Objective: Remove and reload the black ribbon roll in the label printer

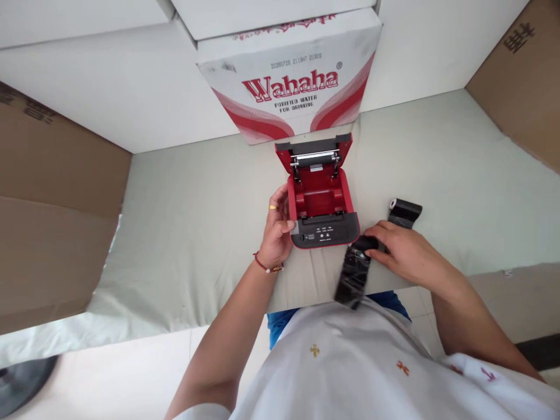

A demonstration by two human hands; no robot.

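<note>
A small red and black label printer (324,230) sits on the cloth with its lid (317,154) raised, so its red inner bay (317,201) shows with no roll inside. My left hand (279,230) grips the printer's left side, thumb on the dark front panel and fingers along the outer wall. Close to the front right corner, my right hand (394,248) pinches a roll of shiny black film, a ribbon (353,271), whose loose end hangs toward the table edge. Beyond that hand lies another black roll (408,210) with a pale core, its strip partly hidden by the hand.
Directly behind the printer stands a white and red water carton (293,81). Brown cardboard boxes (56,204) (520,76) flank the table on both sides. A pale greenish cloth (196,221) covers the table, its front edge close to my body.
</note>
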